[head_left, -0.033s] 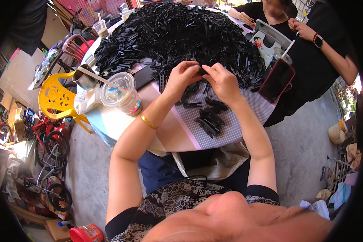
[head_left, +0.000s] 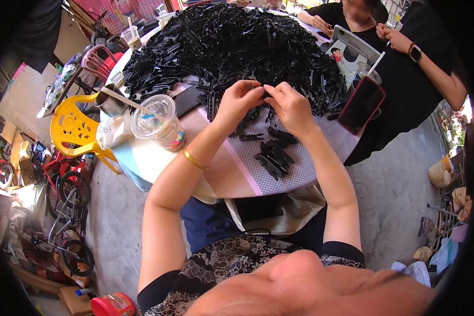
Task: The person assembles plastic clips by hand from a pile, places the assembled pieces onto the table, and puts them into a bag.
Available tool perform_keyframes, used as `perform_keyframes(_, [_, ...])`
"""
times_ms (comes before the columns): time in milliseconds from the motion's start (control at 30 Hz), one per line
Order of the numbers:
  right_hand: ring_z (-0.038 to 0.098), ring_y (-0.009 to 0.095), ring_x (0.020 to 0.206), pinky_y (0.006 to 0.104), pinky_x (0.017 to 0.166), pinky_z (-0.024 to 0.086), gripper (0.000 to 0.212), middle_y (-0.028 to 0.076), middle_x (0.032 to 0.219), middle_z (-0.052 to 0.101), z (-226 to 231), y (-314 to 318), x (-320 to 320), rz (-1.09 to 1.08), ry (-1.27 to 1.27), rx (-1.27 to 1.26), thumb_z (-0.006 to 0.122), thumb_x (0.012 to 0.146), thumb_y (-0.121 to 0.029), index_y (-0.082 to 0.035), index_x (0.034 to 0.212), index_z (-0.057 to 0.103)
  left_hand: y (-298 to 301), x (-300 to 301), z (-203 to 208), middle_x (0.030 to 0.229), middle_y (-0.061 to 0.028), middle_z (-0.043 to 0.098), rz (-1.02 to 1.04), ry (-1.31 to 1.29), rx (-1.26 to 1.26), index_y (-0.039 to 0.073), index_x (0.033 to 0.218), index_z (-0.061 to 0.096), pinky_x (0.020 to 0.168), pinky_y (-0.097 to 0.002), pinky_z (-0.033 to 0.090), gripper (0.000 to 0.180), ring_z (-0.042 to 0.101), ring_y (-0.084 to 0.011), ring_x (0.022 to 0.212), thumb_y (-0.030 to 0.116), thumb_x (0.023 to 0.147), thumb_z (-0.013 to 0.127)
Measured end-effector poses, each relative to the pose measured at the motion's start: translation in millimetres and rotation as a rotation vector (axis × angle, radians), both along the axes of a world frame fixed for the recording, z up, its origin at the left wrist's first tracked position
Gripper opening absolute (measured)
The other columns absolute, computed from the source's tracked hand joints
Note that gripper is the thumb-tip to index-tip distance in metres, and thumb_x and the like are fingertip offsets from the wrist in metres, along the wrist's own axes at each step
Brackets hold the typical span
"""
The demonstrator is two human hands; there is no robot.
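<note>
My left hand [head_left: 239, 102] and my right hand [head_left: 290, 108] meet above the near edge of a large heap of black plastic parts [head_left: 231, 42]. Between their fingertips they pinch one small black plastic part [head_left: 264, 95], mostly hidden by the fingers. Both hands are closed, thumbs against forefingers. Below them, a small group of similar narrow black parts [head_left: 275, 158] lies on the dotted tablecloth, nearer to me than the heap.
Left of my left forearm stands a clear lidded cup [head_left: 155, 124] with a straw, beside a metal mug [head_left: 110, 101]. A phone [head_left: 361, 105] leans at the table's right edge. Across the table sits another person [head_left: 405, 68]. A yellow chair [head_left: 76, 124] stands at the left.
My left thumb and fingers have shifted slightly over the small black part, so less of it shows. The arms and everything on the table stay where they were.
</note>
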State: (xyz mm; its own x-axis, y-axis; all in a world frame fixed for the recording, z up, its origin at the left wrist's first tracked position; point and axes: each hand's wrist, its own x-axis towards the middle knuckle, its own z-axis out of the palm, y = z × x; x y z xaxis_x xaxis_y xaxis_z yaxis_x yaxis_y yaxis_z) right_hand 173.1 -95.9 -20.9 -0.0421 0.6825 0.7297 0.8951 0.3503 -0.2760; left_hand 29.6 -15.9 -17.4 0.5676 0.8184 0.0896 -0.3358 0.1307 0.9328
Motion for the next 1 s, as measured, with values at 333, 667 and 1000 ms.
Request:
perform_keyframes(333, [0.059, 0.019, 0.093, 0.0267, 0.075, 0.048, 0.042, 0.009, 0.108, 0.059, 2, 0, 5, 0.132, 0.312, -0.049, 0.067, 0.076, -0.014, -0.001, 0.114, 0.055, 6, -8, 1, 0.091, -0.0049, 0.061, -0.03, 0.031, 0.378, -0.002, 0.099, 0.054, 0.076, -0.0232, 0.05, 0.025, 0.059, -0.0096, 0.08, 0.002, 0.078, 0.066])
perform_keyframes(667, [0.062, 0.012, 0.068, 0.0251, 0.061, 0.049, 0.034, 0.01, 0.079, 0.065, 9, -4, 13, 0.27, 0.437, -0.138, 0.072, 0.073, -0.016, 0.002, 0.099, 0.06, 5, -8, 3, 0.083, -0.0055, 0.067, 0.036, 0.199, 0.617, 0.0, 0.101, 0.063, 0.065, -0.0207, 0.048, 0.029, 0.058, -0.0055, 0.074, 0.0, 0.073, 0.068])
perform_keyframes(1000, [0.059, 0.011, 0.064, 0.0244, 0.056, 0.046, 0.026, 0.008, 0.075, 0.065, 8, -6, 10, 0.231, 0.336, -0.019, 0.072, 0.074, -0.019, 0.0, 0.091, 0.065, 4, -16, 18, 0.094, -0.0038, 0.064, -0.161, 0.192, 0.541, -0.002, 0.104, 0.061, 0.079, -0.0219, 0.048, 0.027, 0.057, -0.0073, 0.085, 0.001, 0.078, 0.065])
